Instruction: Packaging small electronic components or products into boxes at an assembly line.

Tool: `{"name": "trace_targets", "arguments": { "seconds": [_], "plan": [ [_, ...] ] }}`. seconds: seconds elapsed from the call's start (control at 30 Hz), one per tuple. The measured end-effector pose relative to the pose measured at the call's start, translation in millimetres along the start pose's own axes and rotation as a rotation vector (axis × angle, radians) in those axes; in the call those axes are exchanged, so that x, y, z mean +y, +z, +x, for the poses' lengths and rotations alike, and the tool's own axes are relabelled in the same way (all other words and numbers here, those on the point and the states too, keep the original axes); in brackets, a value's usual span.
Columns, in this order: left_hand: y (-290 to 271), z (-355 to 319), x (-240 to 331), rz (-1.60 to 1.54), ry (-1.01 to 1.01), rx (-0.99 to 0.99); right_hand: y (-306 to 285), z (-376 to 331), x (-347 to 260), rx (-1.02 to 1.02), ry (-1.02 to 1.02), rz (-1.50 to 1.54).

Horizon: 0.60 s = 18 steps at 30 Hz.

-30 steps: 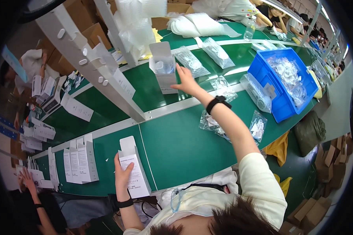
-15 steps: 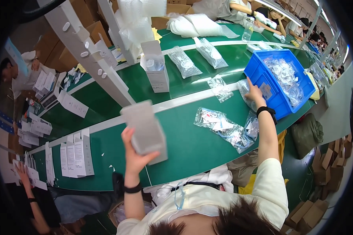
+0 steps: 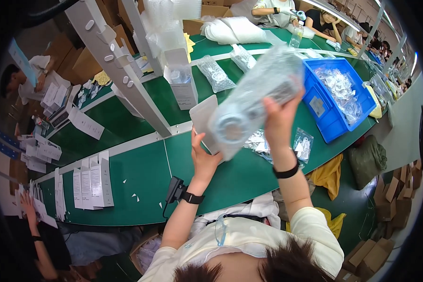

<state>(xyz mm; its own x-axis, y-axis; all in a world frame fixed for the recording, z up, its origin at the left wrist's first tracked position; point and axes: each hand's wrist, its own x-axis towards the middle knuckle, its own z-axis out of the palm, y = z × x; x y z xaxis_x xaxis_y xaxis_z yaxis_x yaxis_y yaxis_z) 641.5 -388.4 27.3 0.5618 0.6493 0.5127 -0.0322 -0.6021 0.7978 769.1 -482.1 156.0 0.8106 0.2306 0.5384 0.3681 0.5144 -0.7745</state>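
Note:
My right hand (image 3: 279,124) grips a long bubble-wrapped package (image 3: 261,87), blurred by motion, with a round pale part showing at its lower end. It is tilted in front of a white carton (image 3: 204,114), whose upper panel shows behind it. My left hand (image 3: 204,162) is closed around the carton's lower part; the package hides the carton's opening and much of its body. Several small clear bags (image 3: 258,141) with white and blue contents lie beneath my right hand, partly hidden. Another clear bag (image 3: 303,143) lies to the right.
A blue bin (image 3: 317,105) full of clear bags stands at the right. Across the bench, an open white carton (image 3: 181,91) and a bubble-wrapped package (image 3: 215,74) sit on the green belt. Several white cartons (image 3: 93,183) stand at left, beside a co-worker's hand (image 3: 27,204).
My right hand has lifted the bubble-wrapped package from beside the blue bin and brought it left to the carton. My left hand has moved the carton right and turned it.

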Motion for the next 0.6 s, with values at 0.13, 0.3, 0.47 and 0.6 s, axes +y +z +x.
{"name": "trace_targets", "arguments": {
  "seconds": [0.13, 0.3, 0.47, 0.6],
  "plan": [
    [1, -1, 1, -0.061, -0.123, 0.024, 34, -36, 24, -0.109, -0.191, -0.218],
    [10, -2, -1, -0.092, 0.078, 0.103, 30, -36, 32, -0.048, -0.637, -0.656],
    [16, -14, -2, -0.013, 0.006, 0.167, 13, -40, 28, -0.436, -0.36, -0.87],
    [12, -17, -7, -0.065, 0.041, 0.136, -7, -40, 22, -0.726, -0.486, -0.747]
  ]
}}
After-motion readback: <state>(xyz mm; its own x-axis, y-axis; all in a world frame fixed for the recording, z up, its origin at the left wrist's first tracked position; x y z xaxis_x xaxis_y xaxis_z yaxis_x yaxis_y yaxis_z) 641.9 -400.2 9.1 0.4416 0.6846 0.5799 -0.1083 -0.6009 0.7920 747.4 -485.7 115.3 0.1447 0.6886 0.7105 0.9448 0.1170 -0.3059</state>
